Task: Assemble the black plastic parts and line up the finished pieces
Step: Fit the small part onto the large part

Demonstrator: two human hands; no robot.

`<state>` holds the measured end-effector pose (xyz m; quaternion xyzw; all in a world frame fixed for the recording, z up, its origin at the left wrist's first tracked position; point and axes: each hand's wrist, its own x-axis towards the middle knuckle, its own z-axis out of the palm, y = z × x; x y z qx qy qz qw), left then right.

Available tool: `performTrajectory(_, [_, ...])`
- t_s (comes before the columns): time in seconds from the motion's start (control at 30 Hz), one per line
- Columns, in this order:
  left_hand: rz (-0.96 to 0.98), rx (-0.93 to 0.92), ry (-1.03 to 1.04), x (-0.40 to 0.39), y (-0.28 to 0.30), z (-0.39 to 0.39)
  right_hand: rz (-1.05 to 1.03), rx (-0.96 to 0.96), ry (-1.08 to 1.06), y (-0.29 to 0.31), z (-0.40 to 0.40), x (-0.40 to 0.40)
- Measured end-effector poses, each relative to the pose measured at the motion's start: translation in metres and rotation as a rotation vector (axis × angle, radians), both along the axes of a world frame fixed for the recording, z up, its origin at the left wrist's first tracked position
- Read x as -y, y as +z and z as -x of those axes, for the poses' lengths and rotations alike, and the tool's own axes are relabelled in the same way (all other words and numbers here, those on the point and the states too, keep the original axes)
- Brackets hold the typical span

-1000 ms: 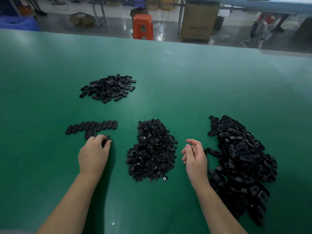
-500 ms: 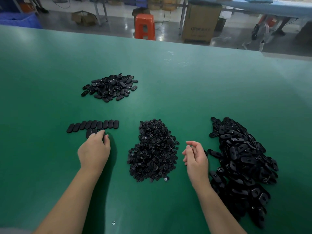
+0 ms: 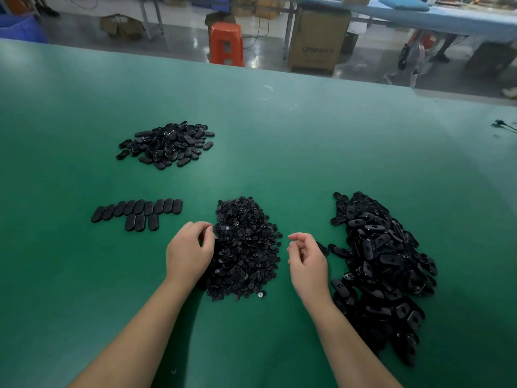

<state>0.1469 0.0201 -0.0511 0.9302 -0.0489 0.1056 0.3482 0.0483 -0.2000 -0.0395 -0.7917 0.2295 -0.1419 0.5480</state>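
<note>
A person's left hand (image 3: 190, 254) has left the lined-up rows of finished flat black oval plastic pieces (image 3: 138, 213) and now hovers at the left edge of the central heap of small round black plastic parts (image 3: 246, 247), fingers loosely curled, gripping nothing visible. The second row, left of that heap, now shows three pieces. The right hand (image 3: 307, 257), right of the heap, stays loosely curled and empty, beside the large pile of black slotted oval shells (image 3: 383, 261). Another assembly likely begins.
</note>
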Motion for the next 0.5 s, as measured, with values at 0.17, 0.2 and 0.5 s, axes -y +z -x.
performTrajectory(0.17, [-0.011, -0.019, -0.012, 0.001, -0.001, -0.001, 0.707, -0.208, 0.03, 0.014, -0.001, 0.019])
performTrajectory(0.2, [-0.006, -0.024, -0.006, 0.001, -0.001, -0.001, 0.785, -0.275, 0.06, 0.017, -0.002, 0.027])
performTrajectory(0.5, [0.028, -0.042, 0.03, 0.001, -0.003, -0.003, 1.017, -0.488, 0.186, 0.022, -0.009, 0.062])
